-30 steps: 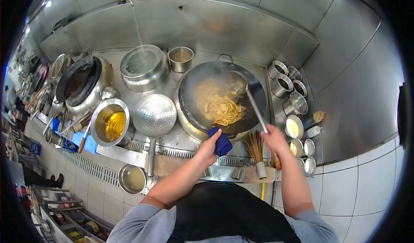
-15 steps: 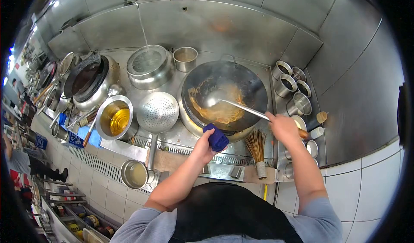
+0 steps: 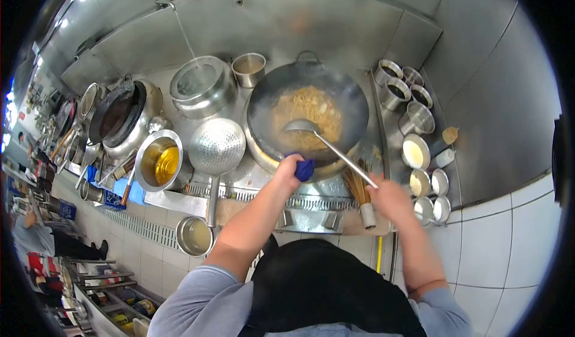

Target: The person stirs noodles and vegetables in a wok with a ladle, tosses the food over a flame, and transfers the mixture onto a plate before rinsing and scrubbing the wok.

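A dark wok (image 3: 353,97) sits on the burner, with steaming noodles (image 3: 311,105) in brownish sauce inside it. My left hand (image 3: 290,170) is closed on a bunched blue cloth (image 3: 304,170) at the wok's near rim. Whether it grips the rim through the cloth is hidden. My right hand (image 3: 392,198) wraps round the end of the handle of a steel ladle (image 3: 301,125). The ladle's bowl lies over the near part of the noodles. Below the ladle's handle, a bamboo wok brush (image 3: 362,196) rests by the stove edge, close to my right hand.
Left of the wok lie a perforated strainer (image 3: 217,145), an oil pot (image 3: 144,176) and a lidded pot (image 3: 200,100). Water runs from a tap behind. Seasoning containers (image 3: 415,151) line the right side. A second wok (image 3: 117,112) stands far left. Another person (image 3: 42,235) is beyond.
The noodles have shifted into the wok's middle. My left hand and cloth now meet the near rim. The ladle has been drawn nearer, my right hand lower. The head view has shifted slightly.
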A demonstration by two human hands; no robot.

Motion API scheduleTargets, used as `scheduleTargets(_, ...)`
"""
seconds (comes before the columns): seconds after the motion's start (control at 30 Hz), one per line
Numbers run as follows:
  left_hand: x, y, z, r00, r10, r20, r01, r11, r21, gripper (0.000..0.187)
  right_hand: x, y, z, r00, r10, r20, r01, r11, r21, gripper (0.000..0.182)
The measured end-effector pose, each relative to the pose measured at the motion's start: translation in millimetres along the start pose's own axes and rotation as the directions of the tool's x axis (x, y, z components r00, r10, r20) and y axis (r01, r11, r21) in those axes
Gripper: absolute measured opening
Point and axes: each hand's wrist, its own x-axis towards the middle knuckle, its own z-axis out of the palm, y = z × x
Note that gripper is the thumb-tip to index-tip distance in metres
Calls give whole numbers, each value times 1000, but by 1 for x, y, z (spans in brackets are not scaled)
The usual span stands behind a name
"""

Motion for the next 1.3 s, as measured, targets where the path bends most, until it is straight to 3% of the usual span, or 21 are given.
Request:
scheduleTargets(0.07,-34,-18,14,973,226,-33,-224,973,63,24,-23,12,-27,1000,-11,-19,11,1000,14,35)
scheduleTargets(0.1,-79,-29,39,960,265,-91,-265,964,21,22,-31,21,-37,1000,-17,-18,17,1000,-11,36)
scheduleTargets(0.13,-95,-36,39,957,292,6,-292,956,40,18,-35,26,-41,1000,-20,-12,20,999,-36,36)
scheduleTargets(0.2,-102,-36,44,965,239,-111,-238,971,22,17,-27,22,-42,1000,11,-8,-11,1000,-12,38)
scheduleTargets(0.3,-70,-18,21,974,220,-52,-218,975,41,16,4,11,-16,994,-15,-108,8,998,-64,40)
scheduleTargets(0.33,-64,-22,9,971,240,1,-240,969,66,17,11,8,-2,988,-1,-157,-12,997,-83,41)
scheduleTargets(0.37,-64,-35,-2,969,243,-44,-238,967,95,18,12,5,10,988,3,-152,-14,997,-75,41)
scheduleTargets(0.43,-65,-65,-29,958,253,-136,-226,956,187,21,14,-1,22,953,11,-302,-44,994,-103,42)
scheduleTargets(0.47,-76,-73,-36,971,194,-142,-159,961,228,22,8,-2,18,950,7,-313,-40,994,-97,42)
scheduleTargets(0.53,-89,-79,-34,961,219,-168,-177,956,232,24,-12,2,0,945,-18,-326,-8,997,-78,43)
scheduleTargets(0.6,-95,-67,-9,959,213,-185,-174,962,209,22,-30,17,-26,949,-49,-310,25,997,-79,44)
scheduleTargets(0.67,-105,-42,25,960,232,-155,-219,971,97,16,-49,25,-62,984,-95,-153,92,995,-21,41)
scheduleTargets(0.7,-105,-28,35,958,242,-154,-230,969,92,16,-48,31,-68,982,-106,-158,103,994,-25,41)
scheduleTargets(0.77,-106,-10,47,986,161,-41,-158,985,71,13,-49,42,-73,991,-131,-14,132,980,150,39)
scheduleTargets(0.93,-78,-30,-1,972,235,-12,-233,967,104,15,4,14,1,985,-80,-152,72,996,-58,43)
scheduleTargets(1.0,-71,-54,-29,950,247,-191,-207,956,207,19,7,5,11,969,-47,-242,21,994,-111,45)
scheduleTargets(1.07,-68,-68,-50,954,164,-251,-78,944,321,24,-5,0,11,957,-28,-288,-2,995,-103,43)
scheduleTargets(1.1,-73,-72,-53,961,172,-217,-99,945,311,23,-14,3,0,957,-48,-286,28,997,-75,43)
scheduleTargets(1.17,-115,-65,-3,960,210,-187,-175,966,190,23,-30,19,-22,962,-102,-252,85,993,-76,43)
scheduleTargets(1.2,-113,-56,2,973,204,-105,-185,968,167,21,-43,14,-46,977,-49,-205,26,993,-113,42)
scheduleTargets(1.3,-117,-18,47,968,233,-94,-225,970,91,15,-36,35,-52,977,-129,-170,115,989,-88,42)
